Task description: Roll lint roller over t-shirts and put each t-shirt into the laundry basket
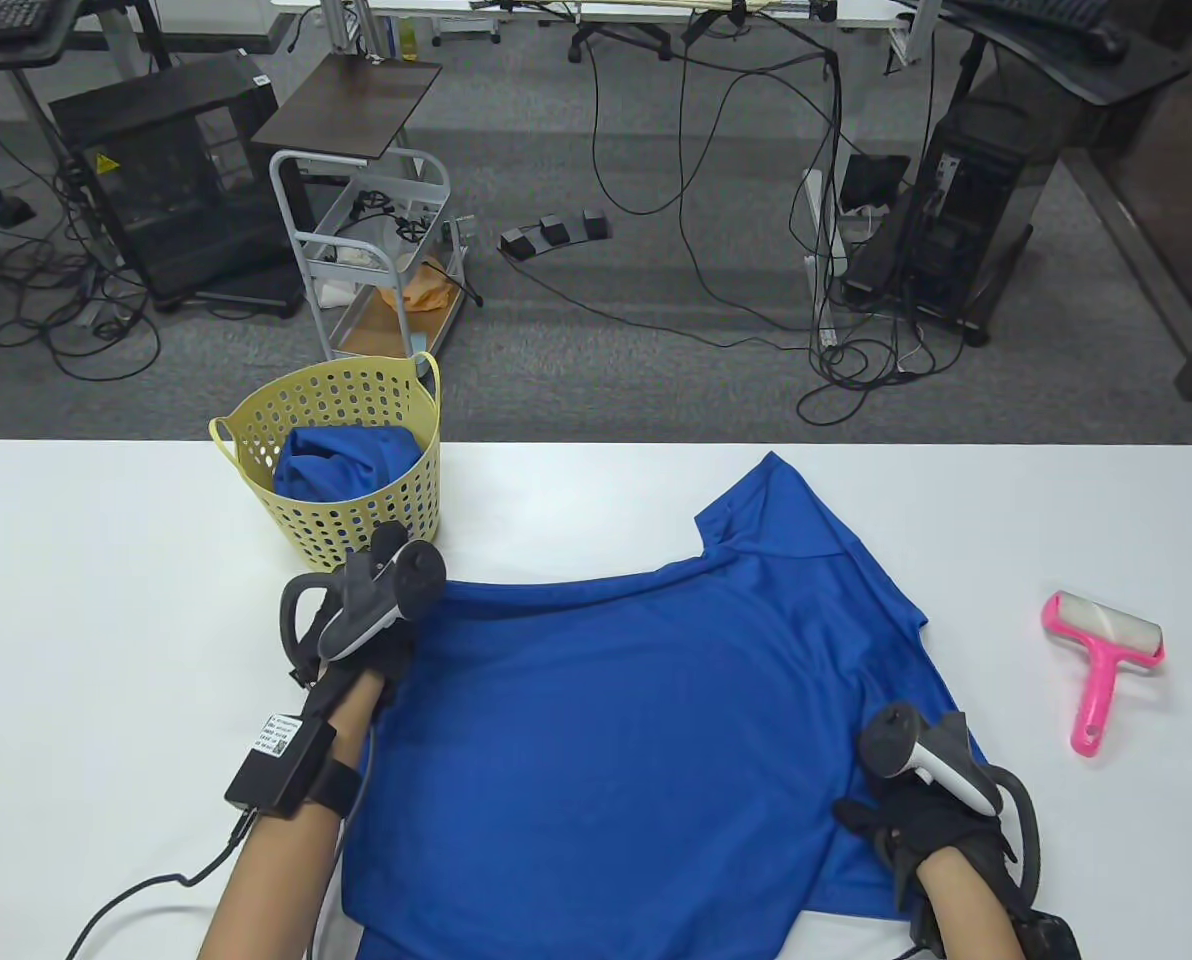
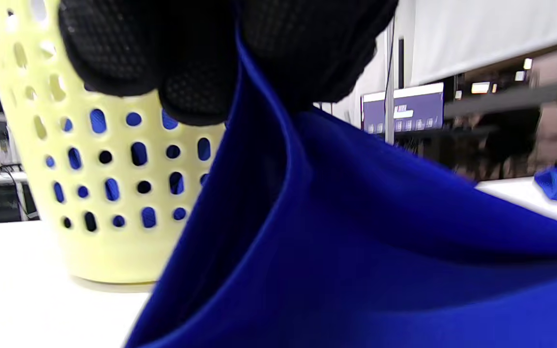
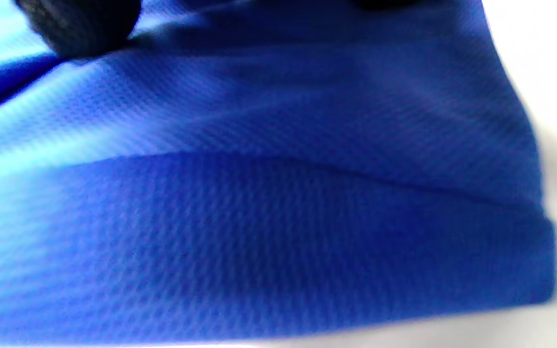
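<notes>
With the blue t-shirt [image 1: 646, 730] spread just beside the yellow laundry basket [image 1: 341, 465], left hand [image 1: 376, 640] pinching its near-basket corner and right hand [image 1: 921, 810] gripping the far edge, a hurried lift could topple the basket.

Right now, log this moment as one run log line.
left hand: pinches blue t-shirt edge | right hand: on shirt, grip unclear | lint roller: idle on table | basket: holds another blue shirt
</notes>
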`<state>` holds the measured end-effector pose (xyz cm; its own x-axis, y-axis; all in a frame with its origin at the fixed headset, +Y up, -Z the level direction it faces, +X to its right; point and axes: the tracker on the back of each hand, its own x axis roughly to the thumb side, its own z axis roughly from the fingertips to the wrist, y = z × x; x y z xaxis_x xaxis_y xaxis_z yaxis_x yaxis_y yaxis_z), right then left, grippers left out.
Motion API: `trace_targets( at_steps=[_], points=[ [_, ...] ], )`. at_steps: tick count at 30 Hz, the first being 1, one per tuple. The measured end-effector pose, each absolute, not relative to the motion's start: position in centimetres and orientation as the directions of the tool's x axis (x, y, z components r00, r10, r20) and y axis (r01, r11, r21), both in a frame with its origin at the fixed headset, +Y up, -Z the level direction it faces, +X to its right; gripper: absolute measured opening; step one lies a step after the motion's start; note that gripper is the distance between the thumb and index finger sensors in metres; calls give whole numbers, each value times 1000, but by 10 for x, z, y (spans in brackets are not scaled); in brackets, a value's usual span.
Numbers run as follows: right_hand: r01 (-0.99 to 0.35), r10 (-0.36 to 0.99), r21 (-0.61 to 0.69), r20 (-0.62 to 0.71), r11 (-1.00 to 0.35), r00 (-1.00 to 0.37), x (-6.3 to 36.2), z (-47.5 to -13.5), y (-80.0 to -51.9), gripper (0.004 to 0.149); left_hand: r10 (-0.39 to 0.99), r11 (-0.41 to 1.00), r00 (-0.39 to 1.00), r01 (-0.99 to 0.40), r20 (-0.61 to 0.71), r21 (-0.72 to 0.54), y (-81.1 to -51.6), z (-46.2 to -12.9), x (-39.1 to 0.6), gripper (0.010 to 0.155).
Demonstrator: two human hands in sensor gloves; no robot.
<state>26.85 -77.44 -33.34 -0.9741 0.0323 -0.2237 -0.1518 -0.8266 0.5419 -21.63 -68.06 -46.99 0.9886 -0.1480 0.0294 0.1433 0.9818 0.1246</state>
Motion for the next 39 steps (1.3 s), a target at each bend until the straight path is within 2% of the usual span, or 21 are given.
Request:
trace_targets(
  at_steps=[2, 3, 6, 8, 10, 13, 15, 16, 20, 22, 24, 26, 27, 29, 33, 34, 36, 37, 39],
  points=[
    [-151, 32, 542, -222, -827, -974, 268, -333, -775, 73, -207, 965, 978, 198, 35, 170, -679, -470, -211, 34],
    [-152, 33, 542, -222, -826, -974, 269, -333, -775, 73, -177, 965, 983, 166, 38, 202, -677, -471, -210, 37],
    [-152, 33, 543, -223, -826, -974, 268, -333, -775, 73, -14, 981, 997, -1, 78, 193, -676, -472, -209, 42],
    [-151, 32, 542, -222, -826, -975, 268, -333, -775, 73, -55, 975, 994, 32, 97, 218, -674, -473, -207, 32],
    [-152, 33, 542, -221, -826, -975, 269, -333, -775, 73, -171, 972, 984, 161, 45, 170, -676, -475, -204, 30],
    [-152, 33, 545, -221, -825, -975, 268, -333, -775, 73, -202, 969, 978, 206, -43, 133, -679, -478, -205, 42],
    [-154, 34, 547, -222, -823, -974, 268, -333, -775, 73, -212, 964, 971, 227, -111, 141, -679, -476, -205, 60],
    [-153, 34, 548, -221, -823, -975, 268, -333, -775, 73, -242, 956, 965, 256, -106, 145, -679, -474, -205, 63],
    [-156, 37, 548, -221, -822, -975, 268, -332, -775, 73, -246, 958, 965, 256, -87, 129, -678, -463, -208, 64],
    [-155, 37, 549, -221, -822, -975, 268, -333, -776, 73, -211, 970, 975, 218, -70, 106, -676, -452, -214, 59],
    [-157, 38, 547, -223, -822, -974, 268, -332, -776, 73, -151, 988, 986, 153, -68, 19, -677, -438, -222, 48],
    [-154, 36, 547, -222, -823, -974, 268, -332, -776, 73, -87, 989, 989, 71, -120, -127, -686, -419, -234, 46],
    [-153, 35, 547, -221, -823, -975, 268, -332, -776, 73, -78, 982, 984, 48, -161, -183, -690, -412, -239, 50],
    [-152, 33, 547, -222, -823, -975, 267, -332, -776, 73, -95, 924, 957, -18, -274, -382, -707, -390, -254, 64],
    [-152, 31, 548, -224, -822, -974, 267, -332, -776, 73, -96, 803, 932, -134, -349, -580, -741, -353, -268, 79],
    [-150, 29, 549, -223, -822, -974, 267, -332, -776, 73, -66, 775, 938, -167, -340, -609, -748, -345, -267, 85],
    [-150, 29, 549, -223, -822, -974, 267, -332, -776, 73, -63, 826, 941, -138, -333, -546, -751, -335, -261, 90],
    [-153, 33, 550, -222, -821, -974, 267, -332, -776, 74, -88, 824, 948, -103, -306, -557, -754, -331, -255, 88],
    [-163, 50, 544, -218, -823, -975, 269, -333, -774, 74, -155, 827, 950, -25, -271, -561, -759, -329, -247, 76]
  ],
)
